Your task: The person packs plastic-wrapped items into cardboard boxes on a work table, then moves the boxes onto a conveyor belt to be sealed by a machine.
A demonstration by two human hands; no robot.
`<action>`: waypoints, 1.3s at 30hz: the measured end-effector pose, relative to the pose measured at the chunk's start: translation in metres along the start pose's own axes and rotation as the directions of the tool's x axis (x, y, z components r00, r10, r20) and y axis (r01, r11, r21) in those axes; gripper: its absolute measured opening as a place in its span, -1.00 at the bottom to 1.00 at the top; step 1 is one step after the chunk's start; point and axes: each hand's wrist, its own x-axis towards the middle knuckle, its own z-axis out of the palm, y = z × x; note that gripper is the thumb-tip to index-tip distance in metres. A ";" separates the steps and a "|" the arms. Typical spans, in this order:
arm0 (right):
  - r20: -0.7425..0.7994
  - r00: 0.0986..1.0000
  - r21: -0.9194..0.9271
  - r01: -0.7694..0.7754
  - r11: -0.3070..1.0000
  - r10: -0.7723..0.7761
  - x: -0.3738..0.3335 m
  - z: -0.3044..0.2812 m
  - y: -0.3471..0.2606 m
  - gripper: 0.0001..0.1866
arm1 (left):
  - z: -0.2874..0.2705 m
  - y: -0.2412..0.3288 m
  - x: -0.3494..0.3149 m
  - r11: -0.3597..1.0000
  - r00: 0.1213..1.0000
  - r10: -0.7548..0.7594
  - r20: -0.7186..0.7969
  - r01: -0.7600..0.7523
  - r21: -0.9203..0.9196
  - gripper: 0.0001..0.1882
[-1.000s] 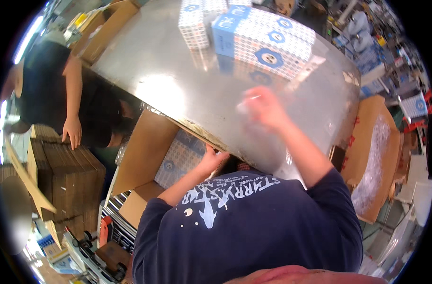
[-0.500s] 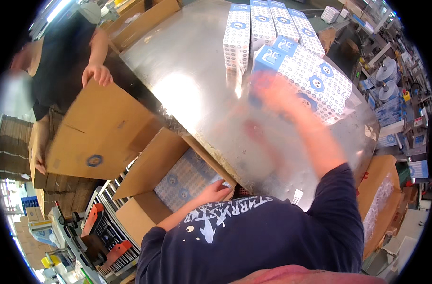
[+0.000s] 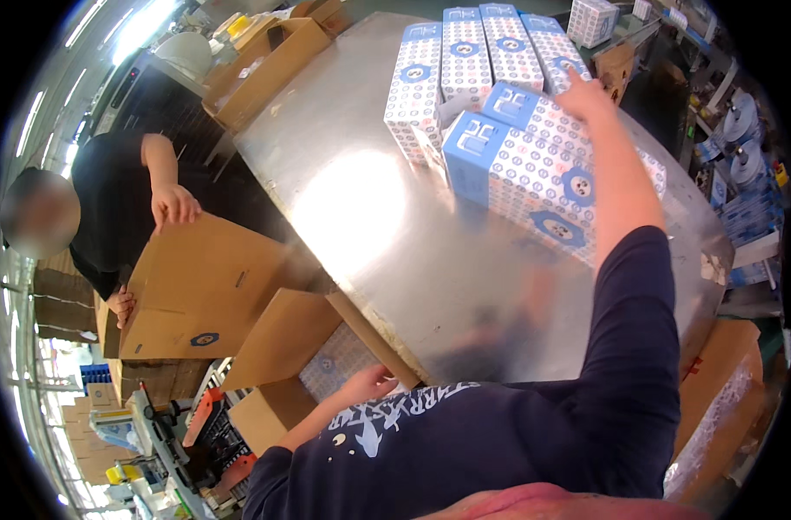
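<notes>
Head view: right hand (image 3: 584,97) now farther across table (image 3: 447,295), fingers reaching rightmost standing box (image 3: 547,42), hold unclear; work apparently shifts to back row (image 3: 466,65). Left hand (image 3: 369,382) half-curled by carton (image 3: 284,334), grip unclear.

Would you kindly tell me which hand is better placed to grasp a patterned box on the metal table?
Probably the right hand: it is out among the patterned boxes, while the left hand is down by the open carton.
</notes>
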 end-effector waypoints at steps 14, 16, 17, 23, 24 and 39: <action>0.624 0.725 0.604 -0.211 0.769 -0.291 -0.295 -0.053 0.161 -0.15 | -0.016 0.185 0.051 0.805 0.922 0.382 0.053 -0.304 -0.510 -0.23; 0.520 0.838 0.729 -0.333 0.598 -0.167 -0.318 -0.024 0.201 -0.25 | -0.005 0.186 0.049 0.781 0.899 0.428 0.093 -0.316 -0.539 -0.23; 0.565 0.815 0.802 -0.505 0.319 -0.131 -0.340 0.024 0.221 -0.28 | -0.003 0.194 0.039 0.866 0.897 0.348 0.273 -0.196 -0.459 -0.22; 0.546 0.773 0.831 -0.550 0.088 -0.323 -0.355 0.079 0.206 -0.35 | 0.007 0.147 -0.012 0.753 0.886 0.436 0.160 -0.261 -0.605 -0.17; 0.513 0.777 0.852 -0.514 0.103 -0.366 -0.343 0.072 0.192 -0.36 | -0.001 0.150 -0.029 0.772 0.904 0.420 0.079 -0.310 -0.556 -0.20; 0.359 0.103 0.930 -0.125 0.346 -0.928 -0.501 -0.021 -0.026 -0.59 | -0.176 -0.019 -0.213 0.930 0.961 0.085 -0.263 0.018 0.366 -0.56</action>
